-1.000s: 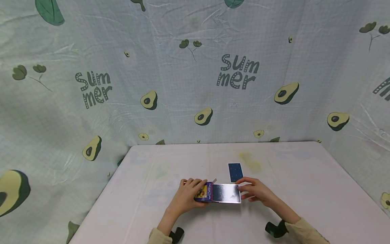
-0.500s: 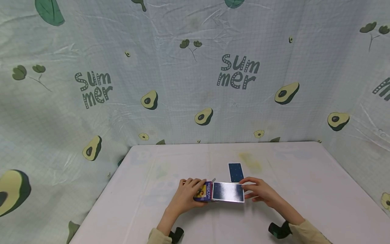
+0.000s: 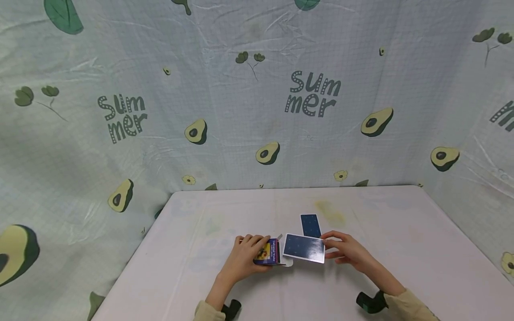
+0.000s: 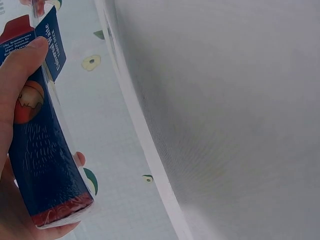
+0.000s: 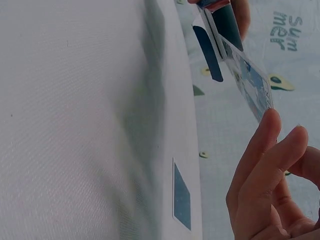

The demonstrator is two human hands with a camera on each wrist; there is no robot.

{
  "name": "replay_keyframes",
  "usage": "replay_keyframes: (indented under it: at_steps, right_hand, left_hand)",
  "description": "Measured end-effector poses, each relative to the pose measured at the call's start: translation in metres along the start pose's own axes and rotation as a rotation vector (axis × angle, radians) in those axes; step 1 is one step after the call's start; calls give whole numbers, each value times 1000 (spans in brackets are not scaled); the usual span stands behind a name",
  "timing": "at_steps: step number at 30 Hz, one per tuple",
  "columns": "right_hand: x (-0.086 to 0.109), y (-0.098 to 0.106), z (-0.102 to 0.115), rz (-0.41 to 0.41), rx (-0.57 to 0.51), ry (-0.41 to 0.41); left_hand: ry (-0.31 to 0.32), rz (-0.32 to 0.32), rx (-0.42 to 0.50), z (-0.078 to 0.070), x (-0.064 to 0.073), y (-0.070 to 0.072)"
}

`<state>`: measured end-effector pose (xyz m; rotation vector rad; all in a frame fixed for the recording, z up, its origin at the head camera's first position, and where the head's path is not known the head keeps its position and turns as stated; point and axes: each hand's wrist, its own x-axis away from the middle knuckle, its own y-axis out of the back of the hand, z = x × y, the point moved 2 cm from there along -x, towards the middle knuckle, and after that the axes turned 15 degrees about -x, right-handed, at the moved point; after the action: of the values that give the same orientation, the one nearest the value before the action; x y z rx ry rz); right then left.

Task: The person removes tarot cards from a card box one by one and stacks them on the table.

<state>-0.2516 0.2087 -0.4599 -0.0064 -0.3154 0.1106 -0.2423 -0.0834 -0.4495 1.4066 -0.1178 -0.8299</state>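
Observation:
My left hand (image 3: 246,257) grips a dark blue card box (image 3: 266,252) lettered "Universal Waite" and "Tarot Deck". In the left wrist view the thumb lies over the upper part of the box (image 4: 50,155), where the flap stands open. The right hand (image 3: 348,253) pinches a tarot card (image 3: 304,248) by its right end, with its starry blue back upward. Part of its pictured face shows on the card (image 5: 250,82) in the right wrist view, stretching from the fingertips toward the box mouth. A second blue-backed card (image 3: 310,225) lies on the table just beyond.
A white cloth covers the table (image 3: 209,223), with a yellowish stain (image 3: 330,213) near the far right. Behind rises a pale curtain (image 3: 225,98) printed with avocados and lettering. Black camera mounts (image 3: 371,303) sit at both wrists.
The right hand has moved to the right, drawing the card out of the box. Now the card is tilted and overlaps the table card in the head view. The left hand has stayed nearly still.

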Motion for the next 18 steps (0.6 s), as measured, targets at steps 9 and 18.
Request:
replay_keyframes:
  at_steps: [9,18]
  right_hand:
    - [0,3,2,8,-36,-11]
    - [1,7,1,36,-89,-11]
  left_hand:
    - [6,0,-4,1,0,-1]
    - [6,-1,-3,3,2,0]
